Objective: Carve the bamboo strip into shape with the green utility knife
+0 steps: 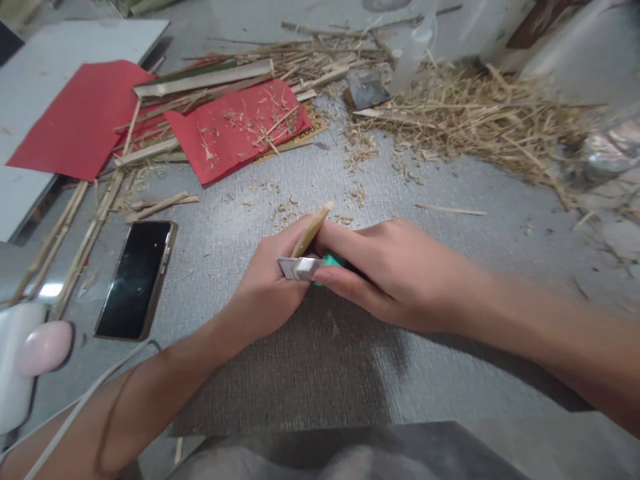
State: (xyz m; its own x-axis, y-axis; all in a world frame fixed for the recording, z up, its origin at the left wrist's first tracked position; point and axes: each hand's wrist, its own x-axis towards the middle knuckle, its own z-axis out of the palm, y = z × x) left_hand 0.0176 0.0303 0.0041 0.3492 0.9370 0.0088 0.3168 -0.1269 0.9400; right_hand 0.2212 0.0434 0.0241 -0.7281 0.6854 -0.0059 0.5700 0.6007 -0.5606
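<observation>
Fingers [280, 263] of my left hand [265, 293] were closed round a bamboo strip [313, 230], held above the mat [300, 373]. My right hand [390, 273] gripped a green-handled knife [305, 268], blade against the strip. I judged shaving underway; the next stroke needed a steady push away.

The scene is evenly lit by soft, fairly bright light with no hard glare on the grey surface [450, 200]. A broad dark shadow falls on the mat below the left hand [270, 287] and right hand [385, 273], so light appears to come from above and ahead. The phone [135, 280] screen shows faint pale reflections. The centre is reasonably sharp; the straw pile [480, 120] and the upper right corner are smeared by motion blur. Wide-angle distortion bends the forearms and stretches objects at the edges. Colours look slightly washed out.
</observation>
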